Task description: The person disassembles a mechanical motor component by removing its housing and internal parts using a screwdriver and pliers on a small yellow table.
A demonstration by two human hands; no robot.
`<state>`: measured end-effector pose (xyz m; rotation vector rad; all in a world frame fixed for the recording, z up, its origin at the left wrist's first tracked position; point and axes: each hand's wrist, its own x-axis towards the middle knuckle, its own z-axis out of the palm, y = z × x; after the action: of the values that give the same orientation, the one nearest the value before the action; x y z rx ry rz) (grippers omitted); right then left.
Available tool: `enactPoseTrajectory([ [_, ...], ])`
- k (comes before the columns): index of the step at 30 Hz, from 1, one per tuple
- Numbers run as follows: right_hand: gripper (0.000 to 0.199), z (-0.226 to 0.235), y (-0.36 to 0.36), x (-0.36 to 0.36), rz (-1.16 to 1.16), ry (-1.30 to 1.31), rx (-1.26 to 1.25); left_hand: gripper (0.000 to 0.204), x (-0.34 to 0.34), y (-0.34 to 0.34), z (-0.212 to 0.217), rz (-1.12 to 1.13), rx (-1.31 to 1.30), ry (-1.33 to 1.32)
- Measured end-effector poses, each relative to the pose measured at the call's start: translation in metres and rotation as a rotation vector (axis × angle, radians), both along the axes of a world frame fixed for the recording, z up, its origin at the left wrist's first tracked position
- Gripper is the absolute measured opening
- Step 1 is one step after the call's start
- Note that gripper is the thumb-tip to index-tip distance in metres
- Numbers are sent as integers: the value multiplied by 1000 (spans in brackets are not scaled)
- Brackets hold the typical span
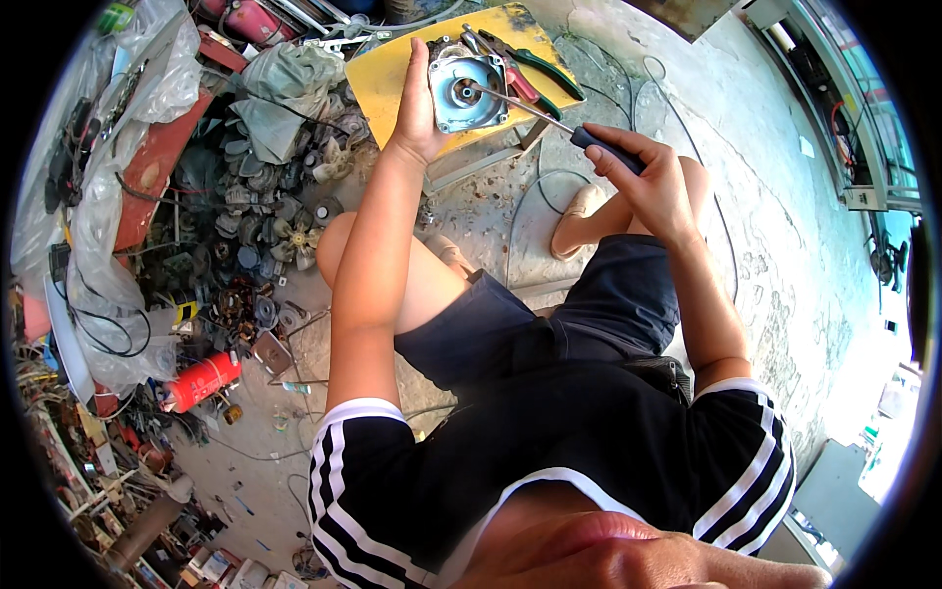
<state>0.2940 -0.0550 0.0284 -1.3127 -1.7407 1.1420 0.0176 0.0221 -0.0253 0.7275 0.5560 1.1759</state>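
Observation:
On the yellow table a square metal housing lies with its round, pale-blue hollow facing up. A small bearing-like ring sits at its centre. My left hand holds the housing by its left side, one digit stretched along the edge; its other fingers are hidden. In my right hand is a screwdriver, gripped by its dark handle. Its long shaft slants left into the housing, the tip at or near the central ring. Beside the housing lie pliers with dark green handles and a red-handled tool.
The small yellow table stands on a metal frame beyond my knees. Heaped motor parts cover the floor at left, near a red cylinder and plastic sheeting. Black cable loops across the concrete at right. Metal shelving stands at far right.

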Motion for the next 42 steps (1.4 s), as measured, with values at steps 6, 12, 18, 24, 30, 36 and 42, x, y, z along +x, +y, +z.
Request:
enactPoseTrajectory([
  [6, 34, -2, 4, 3, 24, 50, -21, 79, 2, -6, 13, -60, -54, -65],
  [12, 33, 2, 15, 8, 109, 71, -57, 93, -8, 0, 4, -243, 39, -57],
  [18, 31, 32, 27, 11, 182, -179, 161, 91, -4, -5, 12, -203, 55, 160],
  [24, 27, 60, 35, 7, 284, -467, 470, 87, -3, -6, 7, -163, 38, 324],
  [30, 25, 80, 34, -7, 407, -732, 794, 85, -1, -6, 2, -101, 65, 486],
  [36, 28, 78, 31, -20, 383, -896, 1100, 84, -1, 4, -6, -31, 12, 312],
  [42, 28, 79, 33, -11, 340, -822, 1040, 85, -6, 7, -4, -44, -124, 64],
])
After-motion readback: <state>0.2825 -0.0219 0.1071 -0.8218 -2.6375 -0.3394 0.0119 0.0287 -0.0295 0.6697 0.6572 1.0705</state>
